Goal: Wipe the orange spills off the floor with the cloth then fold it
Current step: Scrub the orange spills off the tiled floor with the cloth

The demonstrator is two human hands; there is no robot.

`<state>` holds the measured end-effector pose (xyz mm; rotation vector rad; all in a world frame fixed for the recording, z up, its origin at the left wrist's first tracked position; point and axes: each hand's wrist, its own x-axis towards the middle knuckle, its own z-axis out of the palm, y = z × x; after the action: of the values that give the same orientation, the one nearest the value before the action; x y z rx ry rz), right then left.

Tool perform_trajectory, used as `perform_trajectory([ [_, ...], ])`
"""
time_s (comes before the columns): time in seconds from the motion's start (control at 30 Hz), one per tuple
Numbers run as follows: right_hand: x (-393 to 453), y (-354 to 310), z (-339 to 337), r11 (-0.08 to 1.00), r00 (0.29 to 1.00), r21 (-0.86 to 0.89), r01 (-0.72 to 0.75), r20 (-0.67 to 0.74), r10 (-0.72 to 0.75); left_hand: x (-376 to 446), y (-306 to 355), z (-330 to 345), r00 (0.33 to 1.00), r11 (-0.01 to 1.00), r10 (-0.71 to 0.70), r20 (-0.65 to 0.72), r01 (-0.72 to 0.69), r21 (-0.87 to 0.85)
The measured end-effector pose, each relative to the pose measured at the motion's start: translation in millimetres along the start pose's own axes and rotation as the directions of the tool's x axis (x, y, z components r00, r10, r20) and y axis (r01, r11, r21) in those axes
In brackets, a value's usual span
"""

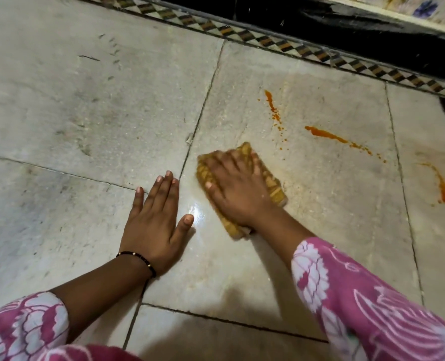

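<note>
Yellow patterned cloth lay bunched flat on the pale stone floor, just right of the dark tile joint. Pinned under the right hand, palm down, fingers spread and extended across the fabric (fingertips blurred, so exact grip unclear). Beyond the cloth, apart from it: three orange spills, namely a speckled streak straight ahead, a longer smear to the far right, a curved one further right on the next tile. Left of the cloth, not touching it: left hand flat on the floor, fingers straight and close together, thumb splayed toward the cloth. Dark beaded bracelet at that wrist. Pink-and-white printed sleeves nearer than the cloth. Checkered border strip and black ledge far beyond it.
</note>
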<state>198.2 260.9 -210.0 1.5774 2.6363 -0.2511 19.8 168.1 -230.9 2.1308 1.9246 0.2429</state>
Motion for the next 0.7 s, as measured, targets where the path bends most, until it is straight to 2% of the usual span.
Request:
perform_trajectory([
  [0.1,-11.5,36.1,0.6,0.972,0.97,0.067,-0.227,-0.07,0.231,-1.1,-1.6,-0.2,1.0,1.0,0.006,0.008,-0.006,-0.016],
  [0.13,-27.8,41.1,2.0,0.963,0.96,0.057,-0.262,-0.084,0.266,-0.8,-2.3,-0.9,1.0,1.0,0.007,0.008,-0.007,-0.018],
  [0.2,-74.6,42.3,6.4,0.979,0.978,0.01,-0.202,-0.057,0.202,-1.1,-2.3,-1.6,1.0,1.0,0.008,0.008,-0.008,-0.024],
  [0.3,-136.4,56.9,10.7,0.995,0.998,-0.088,0.036,0.06,-0.031,0.3,-2.6,-3.2,1.0,0.999,0.013,0.011,-0.013,-0.04],
  [0.33,-141.8,68.4,7.7,0.995,0.997,-0.093,0.04,0.066,-0.034,0.3,-1.9,-3.4,1.0,0.999,0.012,0.01,-0.012,-0.042],
  [0.4,-125.6,84.8,2.8,0.99,0.992,-0.075,-0.123,0.025,0.125,0.8,-0.8,-2.5,1.0,0.999,0.006,0.004,-0.006,-0.033],
  [0.47,-86.9,81.9,-0.9,0.941,0.941,-0.035,-0.336,-0.053,0.333,0.6,0.3,-0.7,1.0,1.0,0.004,0.008,-0.003,-0.014],
  [0.53,-41.5,61.9,-0.2,0.909,0.908,0.004,-0.417,-0.038,0.417,0.2,-0.8,0.2,1.0,1.0,0.004,0.009,-0.004,-0.003],
  [0.63,-8.7,9.4,-1.4,0.981,0.98,-0.013,-0.193,0.04,0.194,-0.1,0.1,-1.6,1.0,1.0,0.011,0.01,-0.01,-0.018],
  [0.7,-27.2,-18.0,2.6,0.998,0.998,-0.038,-0.048,0.039,0.05,0.0,0.3,-2.8,1.0,1.0,0.015,0.01,-0.015,-0.026],
])
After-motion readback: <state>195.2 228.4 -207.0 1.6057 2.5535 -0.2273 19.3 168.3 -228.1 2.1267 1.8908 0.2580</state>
